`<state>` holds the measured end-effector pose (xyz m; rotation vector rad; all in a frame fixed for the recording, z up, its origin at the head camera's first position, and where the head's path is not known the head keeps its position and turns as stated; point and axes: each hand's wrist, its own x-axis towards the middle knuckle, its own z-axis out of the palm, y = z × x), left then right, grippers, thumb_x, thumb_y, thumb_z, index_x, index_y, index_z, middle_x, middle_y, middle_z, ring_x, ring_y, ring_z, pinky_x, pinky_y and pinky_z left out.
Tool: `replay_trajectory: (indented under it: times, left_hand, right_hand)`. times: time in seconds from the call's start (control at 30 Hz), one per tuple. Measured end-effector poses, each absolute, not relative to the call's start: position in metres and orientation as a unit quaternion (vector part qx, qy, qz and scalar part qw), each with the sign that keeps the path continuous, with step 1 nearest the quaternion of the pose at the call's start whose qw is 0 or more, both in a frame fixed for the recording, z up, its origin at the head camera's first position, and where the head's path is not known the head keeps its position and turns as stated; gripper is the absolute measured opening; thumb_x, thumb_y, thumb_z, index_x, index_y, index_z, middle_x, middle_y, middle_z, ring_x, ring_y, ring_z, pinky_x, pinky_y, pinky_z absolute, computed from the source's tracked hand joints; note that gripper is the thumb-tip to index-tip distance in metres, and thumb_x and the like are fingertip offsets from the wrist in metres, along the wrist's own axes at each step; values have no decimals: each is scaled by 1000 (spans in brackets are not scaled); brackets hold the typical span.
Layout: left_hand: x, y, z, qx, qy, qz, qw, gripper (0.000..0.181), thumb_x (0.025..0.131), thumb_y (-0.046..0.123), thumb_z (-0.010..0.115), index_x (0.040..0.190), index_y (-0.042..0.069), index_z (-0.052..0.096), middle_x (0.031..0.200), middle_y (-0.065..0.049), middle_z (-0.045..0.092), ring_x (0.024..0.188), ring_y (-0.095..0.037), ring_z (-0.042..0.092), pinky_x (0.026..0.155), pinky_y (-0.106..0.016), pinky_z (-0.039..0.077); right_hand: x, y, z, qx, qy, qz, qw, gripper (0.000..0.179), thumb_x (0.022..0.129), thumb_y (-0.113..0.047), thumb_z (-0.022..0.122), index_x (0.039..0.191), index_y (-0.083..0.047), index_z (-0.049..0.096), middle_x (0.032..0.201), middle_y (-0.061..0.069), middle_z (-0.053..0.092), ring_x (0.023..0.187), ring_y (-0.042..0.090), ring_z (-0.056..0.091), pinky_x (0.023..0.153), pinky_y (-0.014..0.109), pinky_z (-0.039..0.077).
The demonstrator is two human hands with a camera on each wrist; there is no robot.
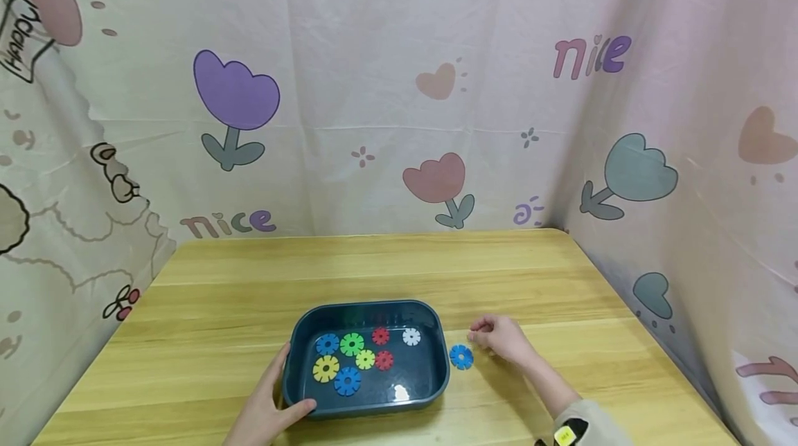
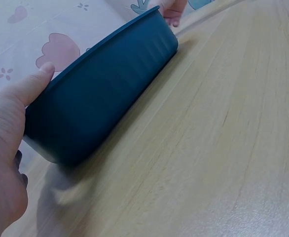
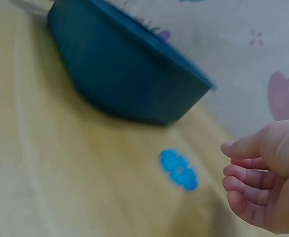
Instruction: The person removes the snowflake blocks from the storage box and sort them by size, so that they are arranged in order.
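As I look down through the head camera, a light sleeve (image 1: 601, 425) is close to me, with a yellow square (image 1: 565, 435) on the black band at its cuff. The left hand (image 1: 264, 408) has hold of a dark blue-green tub (image 1: 420, 366) at its left end. Its thumb rests on the near rim and its fingers press along the outside.

The tub sits on the wooden desk (image 1: 212, 335), and I count eight little notched wheels in it. Nearest is a big blue wheel (image 1: 348, 390). Past it lie a yellow wheel (image 1: 317, 368), a red wheel (image 1: 377, 361) and a lime wheel (image 1: 359, 359). Next come another blue one, a green wheel (image 1: 345, 344), another red one and a white wheel (image 1: 405, 336).

One more blue wheel (image 1: 454, 357) lies on the desk, just beside the tub's right end. The right hand (image 1: 503, 341) is near it but not touching it. Its fingers are softly bent, and I see a narrow gap by the thumb, with nothing held.

Behind the desk hangs a pale cloth (image 1: 349, 51) with a purple tulip (image 1: 237, 96) and a pink tulip (image 1: 436, 179).
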<state>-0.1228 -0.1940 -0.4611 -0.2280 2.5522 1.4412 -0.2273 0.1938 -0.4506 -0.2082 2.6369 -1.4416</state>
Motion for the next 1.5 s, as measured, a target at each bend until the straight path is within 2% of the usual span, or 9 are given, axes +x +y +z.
replay_trajectory:
  times: [0.2,0.43,0.73,0.83,1.1,1.3,1.5]
  left_hand:
    - [-121,-194,-460,-69,866,487,92,102,76,41,74,149,10,9,149,-28,12,130,-55,11,94,-73,20]
    - [-118,-193,-460,-73,863,491,90,100,77,41,73,149,11,11,149,-27,12,130,-54,12,94,-73,21]
    - [-117,-194,-460,-66,866,489,83,100,77,41,73,149,9,11,149,-28,13,130,-54,12,95,-72,21]
    - [-117,-193,-459,-65,866,489,78,100,76,40,74,149,9,13,149,-27,13,131,-53,12,96,-71,20]
    - [-116,-192,-458,-65,864,494,73,99,76,40,74,148,10,14,149,-26,15,132,-51,14,97,-70,20]
    - [-116,-193,-459,-61,865,492,69,99,76,41,74,149,10,14,150,-25,15,132,-51,14,97,-70,20]
    - [-118,-193,-460,-62,867,488,77,98,77,40,73,149,10,14,149,-26,16,132,-51,15,97,-70,21]
  right_hand:
    - [-236,184,-420,-92,862,-494,68,23,83,-7,67,100,9,61,78,5,61,67,17,56,56,33,51]
    - [-236,148,-395,-154,851,-495,84,22,82,-12,70,98,1,64,80,4,61,71,16,57,62,38,53]
    - [-228,84,-399,-250,832,-474,147,23,82,-12,71,101,1,65,81,2,63,68,20,58,61,40,54]
    - [-225,65,-407,-257,824,-475,171,24,81,-10,71,101,1,65,80,0,64,67,18,59,60,38,54]
    - [-216,28,-427,-261,826,-450,219,28,77,-9,75,101,1,65,74,-6,61,65,6,55,58,19,46]
    - [-214,15,-440,-259,848,-407,219,26,72,-10,79,95,-4,67,75,-6,59,68,4,52,60,19,46]
    - [-214,10,-446,-272,875,-345,204,29,70,-16,81,96,-9,68,78,-8,58,70,2,51,64,18,46]
